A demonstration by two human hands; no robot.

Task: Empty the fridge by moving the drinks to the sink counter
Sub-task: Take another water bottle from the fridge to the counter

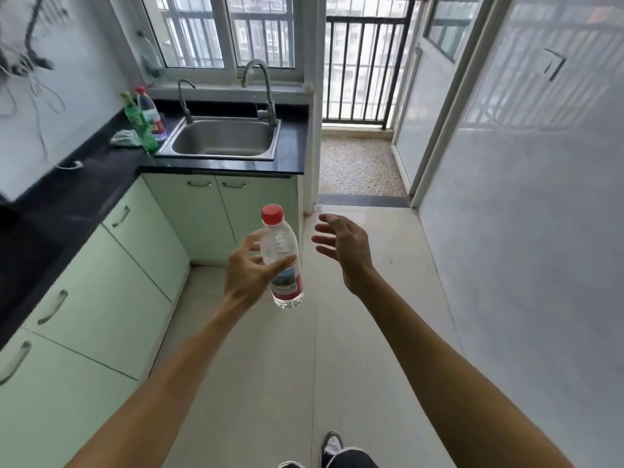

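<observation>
My left hand [248, 268] grips a clear water bottle [282, 251] with a red cap and a red and green label, held upright over the floor in mid view. Just to its right, my right hand [341, 244] is open, fingers spread, holding nothing. Ahead lies the black sink counter [290, 146] with a steel sink [223, 138]. At the sink's left stand a green bottle [140, 125] and a dark cola bottle [150, 113] with a red cap. The fridge is out of view.
Pale green cabinets [111, 278] run under the counter along the left. A crumpled cloth [123, 138] lies beside the bottles. Two taps [263, 92] rise behind the sink. A doorway to a barred balcony [361, 157] opens at the right, next to a white wall.
</observation>
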